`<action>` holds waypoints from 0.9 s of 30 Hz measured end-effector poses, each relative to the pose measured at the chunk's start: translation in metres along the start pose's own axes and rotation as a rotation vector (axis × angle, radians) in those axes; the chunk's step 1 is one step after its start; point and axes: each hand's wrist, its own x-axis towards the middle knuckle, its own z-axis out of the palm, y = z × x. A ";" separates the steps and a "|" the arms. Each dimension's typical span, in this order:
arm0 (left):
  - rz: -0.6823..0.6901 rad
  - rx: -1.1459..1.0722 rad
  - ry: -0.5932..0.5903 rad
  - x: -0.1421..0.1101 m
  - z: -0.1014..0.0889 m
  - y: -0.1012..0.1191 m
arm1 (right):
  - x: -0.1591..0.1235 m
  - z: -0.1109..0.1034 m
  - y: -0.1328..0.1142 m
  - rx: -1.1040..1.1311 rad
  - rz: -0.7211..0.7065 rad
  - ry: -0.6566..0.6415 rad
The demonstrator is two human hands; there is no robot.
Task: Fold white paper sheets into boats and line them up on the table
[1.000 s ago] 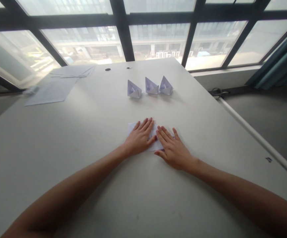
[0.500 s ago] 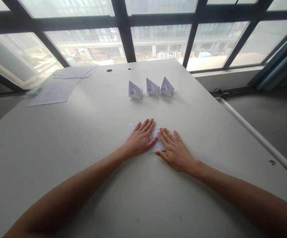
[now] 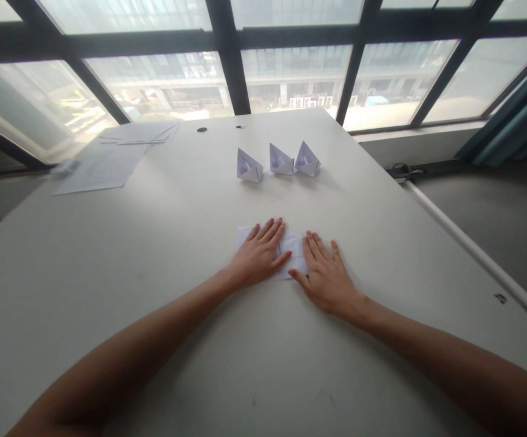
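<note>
The left grip [image 3: 260,254] lies flat, palm down, wide with fingers extended and thumb out to the right, over a folded white paper [image 3: 293,246]. The right grip [image 3: 328,273] is flat and wide too, little finger splayed, thumb pointing toward the left grip. The paper lies on the tabletop [image 3: 190,224], beneath the left grip and across to the right fingers. Beyond both grips stand three folded paper shapes [image 3: 282,162].
</note>
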 end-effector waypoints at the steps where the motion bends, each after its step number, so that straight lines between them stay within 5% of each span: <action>1: 0.000 -0.001 -0.001 0.000 0.000 0.000 | 0.000 0.002 0.000 -0.008 0.054 0.012; 6: -0.001 0.006 -0.005 0.001 0.000 -0.001 | -0.002 0.004 -0.001 0.005 0.127 0.047; 11: -0.009 0.009 -0.005 0.001 0.001 0.000 | 0.001 -0.005 -0.001 0.046 0.024 0.100; 16: -0.012 0.006 0.002 0.001 0.000 0.001 | 0.003 -0.007 0.000 0.069 -0.119 0.004; 27: 0.002 0.009 0.014 0.001 0.002 0.000 | 0.002 -0.006 -0.001 0.041 -0.084 -0.016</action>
